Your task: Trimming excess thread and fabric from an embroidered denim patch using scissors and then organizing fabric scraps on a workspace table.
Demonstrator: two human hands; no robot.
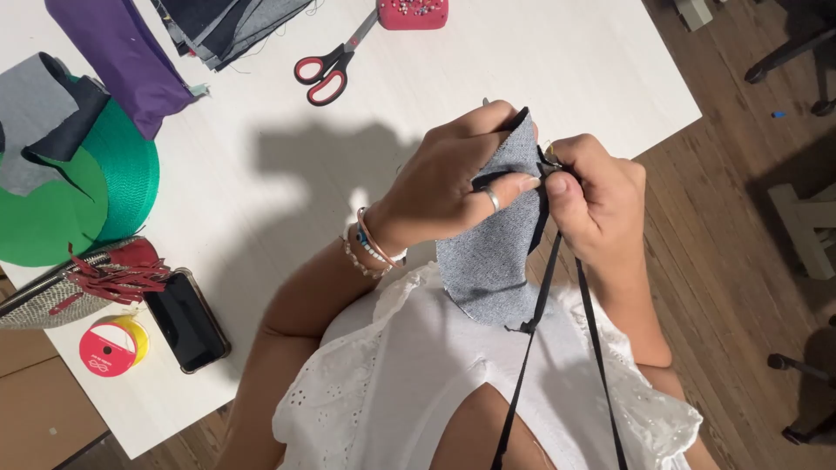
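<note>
My left hand (453, 178) grips the upper part of a grey denim piece (492, 261), fingers folded over its edge; a ring and bead bracelets are on that hand. My right hand (592, 200) pinches the same edge beside it, thumb pressed at the top of a thin black ribbon (540, 305) that hangs down in two strands over my white top. What is between the right fingertips is too small to tell. Both hands are held above the white table's (522, 61) near edge.
On the table lie red-handled scissors (326, 70), a pink pincushion (414, 12), stacked dark denim (231, 26), purple cloth (126, 61), green fabric rolls (96, 187), a fringed pouch (83, 283), a black phone (185, 319) and a tape spool (113, 345). Wooden floor and chair legs lie to the right.
</note>
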